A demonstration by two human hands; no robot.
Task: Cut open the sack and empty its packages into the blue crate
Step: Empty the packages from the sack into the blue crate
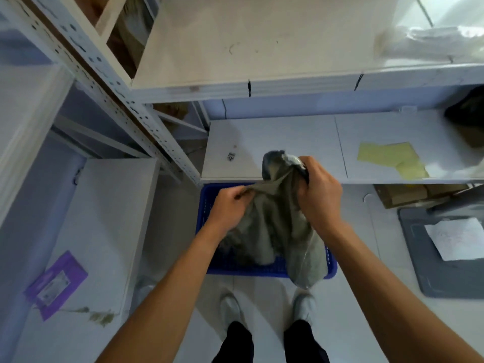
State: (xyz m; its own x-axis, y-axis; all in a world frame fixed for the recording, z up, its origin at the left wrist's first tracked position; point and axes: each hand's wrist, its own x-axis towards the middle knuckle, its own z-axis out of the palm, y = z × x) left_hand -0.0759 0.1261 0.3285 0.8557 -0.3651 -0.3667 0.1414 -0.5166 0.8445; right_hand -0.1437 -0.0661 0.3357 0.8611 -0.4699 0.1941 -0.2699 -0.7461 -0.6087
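Observation:
A limp grey-green woven sack (277, 226) hangs over the blue crate (264, 269), which stands on the floor below the shelf edge. My left hand (230, 203) pinches a fold of the sack's upper edge. My right hand (318, 191) is clenched around its bunched top, where a dark lump (275, 161) sticks up. The sack's lower end drapes into the crate and over its front right rim. The sack hides most of the crate's inside. No package shows clearly.
A white shelf board (288, 142) lies just behind the crate, with yellow paper (390, 158) on it. A steel rack upright (146, 121) runs diagonally at left. A purple mailer (56, 282) lies on the left surface. A grey scale with paper (445, 247) sits on the floor at right.

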